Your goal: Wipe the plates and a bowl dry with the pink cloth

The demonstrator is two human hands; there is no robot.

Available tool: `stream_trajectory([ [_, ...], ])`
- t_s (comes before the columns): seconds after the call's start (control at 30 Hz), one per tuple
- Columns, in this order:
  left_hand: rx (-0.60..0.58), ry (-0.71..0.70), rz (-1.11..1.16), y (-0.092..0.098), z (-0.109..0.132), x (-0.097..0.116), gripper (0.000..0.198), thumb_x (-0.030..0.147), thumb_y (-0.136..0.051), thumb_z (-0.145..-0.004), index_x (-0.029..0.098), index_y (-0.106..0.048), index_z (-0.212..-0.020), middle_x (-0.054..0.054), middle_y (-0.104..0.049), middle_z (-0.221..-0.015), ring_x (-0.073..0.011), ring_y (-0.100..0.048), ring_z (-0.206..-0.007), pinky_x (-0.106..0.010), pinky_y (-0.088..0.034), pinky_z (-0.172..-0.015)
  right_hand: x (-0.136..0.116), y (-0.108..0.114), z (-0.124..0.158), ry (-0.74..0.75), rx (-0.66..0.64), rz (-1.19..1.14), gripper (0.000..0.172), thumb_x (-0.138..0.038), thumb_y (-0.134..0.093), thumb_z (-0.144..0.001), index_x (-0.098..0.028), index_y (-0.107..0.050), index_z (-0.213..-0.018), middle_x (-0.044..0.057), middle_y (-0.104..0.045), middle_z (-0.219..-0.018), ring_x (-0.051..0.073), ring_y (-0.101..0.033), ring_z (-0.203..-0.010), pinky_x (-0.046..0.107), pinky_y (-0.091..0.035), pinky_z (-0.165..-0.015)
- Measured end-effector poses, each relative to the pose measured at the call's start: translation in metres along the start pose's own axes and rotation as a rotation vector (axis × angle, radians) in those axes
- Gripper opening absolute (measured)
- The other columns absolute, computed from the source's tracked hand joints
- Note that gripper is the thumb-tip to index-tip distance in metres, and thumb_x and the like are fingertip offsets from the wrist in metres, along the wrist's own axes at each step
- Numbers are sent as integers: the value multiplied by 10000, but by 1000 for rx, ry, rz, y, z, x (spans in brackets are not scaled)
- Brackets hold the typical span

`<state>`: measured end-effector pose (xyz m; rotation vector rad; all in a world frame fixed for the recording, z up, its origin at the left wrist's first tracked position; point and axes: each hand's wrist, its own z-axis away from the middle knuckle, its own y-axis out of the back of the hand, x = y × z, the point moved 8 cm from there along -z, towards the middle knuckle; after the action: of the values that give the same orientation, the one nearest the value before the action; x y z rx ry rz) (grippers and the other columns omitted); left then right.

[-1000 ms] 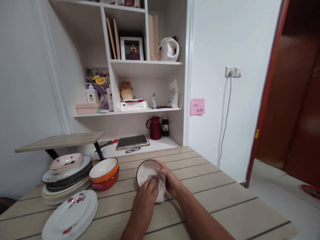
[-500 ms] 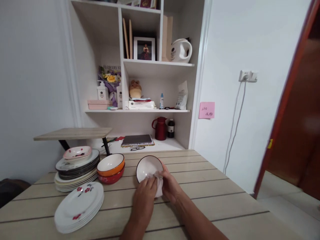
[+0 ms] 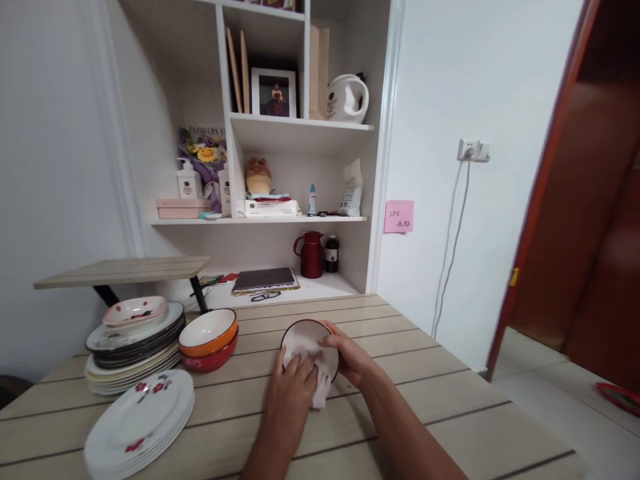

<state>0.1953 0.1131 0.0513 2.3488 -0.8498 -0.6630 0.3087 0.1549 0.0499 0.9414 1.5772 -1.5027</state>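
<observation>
A bowl [image 3: 300, 333] with a white inside, a dark rim and a bit of orange outside is tilted toward me above the table. My right hand [image 3: 350, 353] grips its right side, thumb over the rim. Inside the bowl my left hand [image 3: 294, 387] presses a pale cloth [image 3: 323, 383], which hangs over the near rim. To the left, an orange bowl [image 3: 207, 333] sits in a red bowl [image 3: 213, 360]. Beside them are a stack of white plates with red flowers [image 3: 143, 420] and a taller pile of plates [image 3: 135, 340] topped by a red-dotted dish [image 3: 135, 312].
A small raised wooden stand [image 3: 125, 270] is at the table's back left. Behind the table [image 3: 400, 393], a white shelf unit holds a red jug [image 3: 312, 255], a dark bottle [image 3: 331, 255] and a laptop [image 3: 264, 279]. A cable hangs on the right wall.
The view has shifted right. The bowl is tilted more toward me, and my left hand with the cloth has moved deeper into it. My right thumb now lies over the rim.
</observation>
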Motion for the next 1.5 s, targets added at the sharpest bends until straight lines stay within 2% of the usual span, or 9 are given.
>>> stream_trajectory([
  [0.2,58,46,-73,17,4,-1,266,17,-544,-832,161,-682,-1009,-46,-728,-1017,-222,-661,-938,-373,-572,-836,8,-21,4,38,-46,-61,900,-198,-743,-607,-350,-376,-1415,-11,-703,-959,173,-636,-768,281,-458,-705],
  [0.33,77,100,-68,18,9,-6,287,-7,-509,-827,146,-671,-1008,-54,-726,-922,-218,-678,-849,-358,-594,-728,26,-30,2,36,-15,-160,989,-177,-763,-573,-352,-318,-1439,2,-704,-996,197,-651,-822,320,-479,-771],
  [0.5,75,84,-28,14,6,-8,399,-31,-446,-828,149,-639,-1128,-72,-723,-1027,-194,-677,-905,-333,-587,-796,37,-34,-3,-14,30,-181,777,-272,-728,-629,-281,-454,-1355,-7,-696,-781,205,-632,-676,317,-480,-665],
  [0.67,-1,15,207,6,0,-7,435,-17,-462,-817,169,-632,-1172,-79,-677,-1202,-196,-622,-1074,-335,-559,-896,7,-28,-2,92,-26,-84,609,-234,-699,-637,-278,-572,-1231,-3,-710,-873,188,-624,-725,279,-455,-672],
  [0.77,-28,9,185,5,-2,-7,386,12,-522,-813,233,-669,-1093,-34,-701,-1141,-217,-624,-1044,-443,-521,-967,-4,-18,3,84,-43,49,590,-205,-693,-629,-293,-587,-1202,-26,-695,-858,161,-599,-704,249,-421,-637],
  [0.87,-1,-6,73,11,-2,-4,283,49,-555,-833,235,-690,-998,-15,-724,-1008,-231,-636,-964,-559,-437,-1040,-5,-13,6,23,-76,119,644,-200,-705,-628,-296,-557,-1248,-22,-693,-907,151,-586,-689,241,-394,-602],
  [1.1,102,-15,10,24,2,-1,209,23,-529,-845,165,-676,-891,-50,-708,-889,-201,-640,-797,-335,-555,-695,10,-23,8,-4,-94,-30,920,-259,-767,-642,-374,-321,-1439,-23,-680,-896,172,-620,-728,281,-442,-678],
  [1.27,129,-8,12,24,4,-2,257,23,-448,-888,156,-664,-931,-50,-711,-897,-184,-646,-809,-337,-558,-762,32,-34,4,-34,-3,-145,915,-330,-739,-665,-359,-281,-1456,-7,-688,-861,197,-629,-694,312,-461,-653],
  [1.5,99,-17,168,20,-2,-4,322,39,-435,-880,140,-623,-1122,-79,-697,-1096,-212,-618,-1045,-380,-530,-926,13,-39,0,68,-38,-144,573,-253,-691,-632,-260,-594,-1197,6,-707,-880,187,-622,-771,278,-459,-706],
])
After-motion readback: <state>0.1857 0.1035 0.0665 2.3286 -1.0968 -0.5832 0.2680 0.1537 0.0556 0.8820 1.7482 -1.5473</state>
